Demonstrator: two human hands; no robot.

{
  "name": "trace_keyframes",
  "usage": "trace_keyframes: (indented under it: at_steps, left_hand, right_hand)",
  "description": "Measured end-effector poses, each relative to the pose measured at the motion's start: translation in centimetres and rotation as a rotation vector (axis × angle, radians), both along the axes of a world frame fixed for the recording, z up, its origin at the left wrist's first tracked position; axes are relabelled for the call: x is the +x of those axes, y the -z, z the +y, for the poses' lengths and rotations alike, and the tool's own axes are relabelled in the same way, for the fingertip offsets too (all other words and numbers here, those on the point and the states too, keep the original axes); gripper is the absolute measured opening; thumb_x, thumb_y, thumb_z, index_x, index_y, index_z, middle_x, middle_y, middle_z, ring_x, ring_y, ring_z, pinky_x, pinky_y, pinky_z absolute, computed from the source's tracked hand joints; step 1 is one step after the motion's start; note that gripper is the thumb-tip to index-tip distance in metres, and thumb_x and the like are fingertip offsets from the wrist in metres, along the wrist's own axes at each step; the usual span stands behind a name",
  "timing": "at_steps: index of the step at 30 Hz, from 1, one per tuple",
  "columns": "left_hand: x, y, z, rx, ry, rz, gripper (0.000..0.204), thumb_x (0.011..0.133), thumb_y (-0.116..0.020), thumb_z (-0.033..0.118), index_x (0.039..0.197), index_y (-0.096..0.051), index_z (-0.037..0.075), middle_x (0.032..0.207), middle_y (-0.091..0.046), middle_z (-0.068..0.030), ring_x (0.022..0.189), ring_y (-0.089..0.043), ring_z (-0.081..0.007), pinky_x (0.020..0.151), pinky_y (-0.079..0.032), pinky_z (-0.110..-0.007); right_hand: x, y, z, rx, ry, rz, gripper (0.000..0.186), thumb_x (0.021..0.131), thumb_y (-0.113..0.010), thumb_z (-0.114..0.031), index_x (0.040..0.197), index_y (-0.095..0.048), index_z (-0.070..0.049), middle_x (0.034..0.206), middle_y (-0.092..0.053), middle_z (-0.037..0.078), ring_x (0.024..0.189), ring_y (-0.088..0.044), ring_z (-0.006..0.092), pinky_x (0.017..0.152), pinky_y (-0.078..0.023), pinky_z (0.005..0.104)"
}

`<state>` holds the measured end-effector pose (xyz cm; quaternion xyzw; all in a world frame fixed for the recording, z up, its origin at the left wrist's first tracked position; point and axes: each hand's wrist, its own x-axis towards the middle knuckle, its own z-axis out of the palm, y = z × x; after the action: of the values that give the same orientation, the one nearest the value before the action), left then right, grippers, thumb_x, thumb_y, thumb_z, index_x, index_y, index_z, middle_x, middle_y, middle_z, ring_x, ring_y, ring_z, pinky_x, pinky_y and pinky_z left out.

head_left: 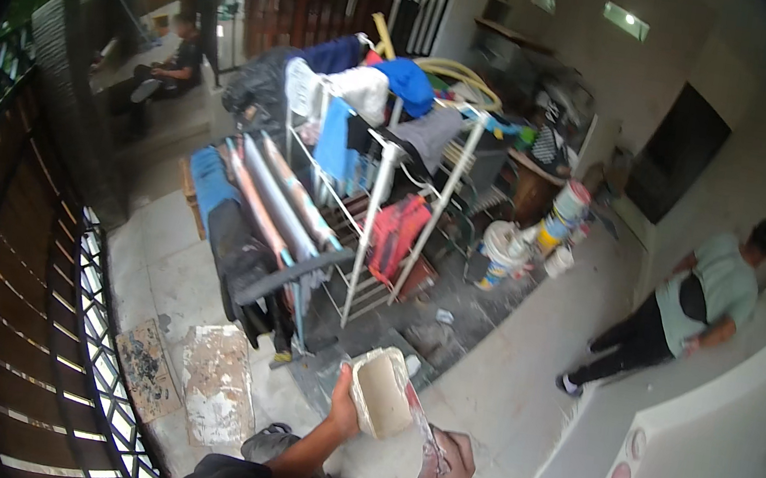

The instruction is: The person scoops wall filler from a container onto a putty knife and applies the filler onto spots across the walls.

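My left hand (344, 413) is closed on the side of a cream, box-shaped tub (384, 400), tilted so that its pale inside shows. Its rim is crusted with whitish material. At the tub's right side, my right hand (446, 470) grips a slim, white-smeared tool (424, 428) with a reddish part close to the rim. Whether that tool is a brush or a scraper I cannot tell. Both hands are low in the middle of the head view, above a pale tiled floor.
A white drying rack (375, 228) hung with clothes stands ahead. Buckets (505, 247) cluster behind it on the right. White-stained cardboard (219, 384) lies on the floor at left. One person (700, 290) walks along the right wall; another (173, 66) sits at far left.
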<state>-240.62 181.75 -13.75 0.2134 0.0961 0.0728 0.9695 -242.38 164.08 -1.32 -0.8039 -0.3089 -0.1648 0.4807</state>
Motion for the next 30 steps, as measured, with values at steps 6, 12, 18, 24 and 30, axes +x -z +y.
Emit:
trace_keyframes:
  at_steps: [6, 12, 18, 24, 30]
  left_hand:
    - [4.1, -2.6, -8.1, 0.044, 0.044, 0.013, 0.09, 0.085, -0.018, 0.076, 0.14, -0.038, 0.007, 0.134, -0.048, -0.0162, 0.122, -0.048, -0.0345, 0.105, -0.035, -0.049]
    - [8.1, -2.2, -10.9, 0.004, -0.12, 0.061, 0.09, 0.084, -0.022, 0.077, 0.137, -0.04, 0.007, 0.131, -0.05, -0.0158, 0.119, -0.05, -0.0339, 0.103, -0.037, -0.049]
    - [15.8, 0.6, -13.5, -0.018, -0.2, -0.054, 0.087, 0.085, -0.024, 0.074, 0.139, -0.039, 0.007, 0.134, -0.048, -0.0167, 0.121, -0.048, -0.0359, 0.103, -0.036, -0.051]
    - [25.7, -2.0, -18.2, 0.009, -0.27, -0.017, 0.083, 0.087, -0.027, 0.07, 0.138, -0.039, 0.006, 0.134, -0.048, -0.0156, 0.121, -0.048, -0.0337, 0.105, -0.034, -0.048]
    - [33.4, -1.1, -20.4, -0.016, -0.34, 0.045, 0.082, 0.087, -0.029, 0.071, 0.136, -0.043, 0.007, 0.132, -0.05, -0.0142, 0.119, -0.05, -0.0318, 0.103, -0.037, -0.047]
  right_hand:
    - [5.0, 0.0, -8.0, 0.097, -0.078, 0.098, 0.02, 0.08, -0.06, 0.002, 0.099, -0.065, 0.002, 0.096, -0.06, 0.015, 0.08, -0.062, 0.0258, 0.067, -0.051, 0.0302]
    - [10.3, -0.4, -10.1, 0.036, -0.167, 0.055, 0.022, 0.079, -0.059, 0.002, 0.101, -0.061, 0.002, 0.095, -0.06, 0.016, 0.083, -0.062, 0.0301, 0.072, -0.051, 0.035]
    - [20.2, 0.2, -14.7, -0.016, -0.263, 0.039, 0.017, 0.08, -0.061, 0.0, 0.096, -0.06, 0.001, 0.09, -0.061, 0.016, 0.078, -0.061, 0.03, 0.07, -0.05, 0.0354]
    - [30.6, -0.2, -17.4, 0.019, -0.291, 0.053, 0.011, 0.08, -0.06, 0.0, 0.09, -0.057, 0.001, 0.087, -0.06, 0.016, 0.075, -0.06, 0.0282, 0.068, -0.049, 0.0337]
    - [39.6, 1.5, -20.2, 0.103, -0.29, 0.227, 0.016, 0.084, -0.057, 0.0, 0.099, -0.054, 0.002, 0.09, -0.059, 0.017, 0.077, -0.06, 0.0283, 0.07, -0.049, 0.0351]
